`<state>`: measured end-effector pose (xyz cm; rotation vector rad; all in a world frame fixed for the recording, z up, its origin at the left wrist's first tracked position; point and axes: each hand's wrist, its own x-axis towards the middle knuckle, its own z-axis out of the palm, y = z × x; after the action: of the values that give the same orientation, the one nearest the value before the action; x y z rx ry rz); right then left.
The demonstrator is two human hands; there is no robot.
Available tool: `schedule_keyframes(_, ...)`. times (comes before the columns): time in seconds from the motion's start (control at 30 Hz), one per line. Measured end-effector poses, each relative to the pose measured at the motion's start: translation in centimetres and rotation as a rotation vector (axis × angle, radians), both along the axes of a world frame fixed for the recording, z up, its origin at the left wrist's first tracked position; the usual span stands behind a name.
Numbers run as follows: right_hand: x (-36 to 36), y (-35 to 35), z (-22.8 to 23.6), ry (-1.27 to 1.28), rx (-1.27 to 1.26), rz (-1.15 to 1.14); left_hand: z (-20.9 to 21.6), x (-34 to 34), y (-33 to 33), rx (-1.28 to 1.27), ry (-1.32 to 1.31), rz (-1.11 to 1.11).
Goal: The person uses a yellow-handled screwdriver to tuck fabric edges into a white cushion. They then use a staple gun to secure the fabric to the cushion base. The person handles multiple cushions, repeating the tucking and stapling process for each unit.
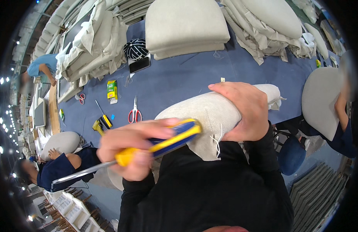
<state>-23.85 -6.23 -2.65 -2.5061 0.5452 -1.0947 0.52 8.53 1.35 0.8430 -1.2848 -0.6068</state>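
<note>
My left hand (129, 147) is closed around the yellow-and-blue handle of a screwdriver (175, 137), whose metal shaft points down to the left. The handle's butt end overlaps the side of a cream fabric-covered cushion (202, 106); whether it touches cannot be told. My right hand (248, 110) grips that cushion, fingers over its top and thumb on the near side, tilting it on edge above the table. A loose fabric flap (206, 149) with frayed threads hangs from its near side. The left hand and the handle are slightly blurred.
On the blue table (179, 83) lie red-handled scissors (135, 112), a yellow-green box (112, 92), a second screwdriver (105, 118) and a phone (139, 65). Cushion stacks (186, 29) line the far side. Co-workers hold cushions at left (61, 143) and right (322, 100).
</note>
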Motion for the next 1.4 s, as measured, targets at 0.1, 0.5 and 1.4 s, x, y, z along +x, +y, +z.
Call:
schedule_keyframes(0.1,-0.5,-0.6,1.1,0.012,0.018,0.071,0.2,0.6,0.2,0.027,-0.009,0.057)
schedule_keyframes(0.5,-4.9,-0.8,-1.6,-0.177,0.107,0.07,-4.4,2.7,-12.4,0.424,-0.687,0.226)
schedule_keyframes(1.4,-6.8,-1.0,-7.6,-0.368,-0.124,-0.44,-2.6,-8.9,-10.1,0.196,-0.501,-0.513)
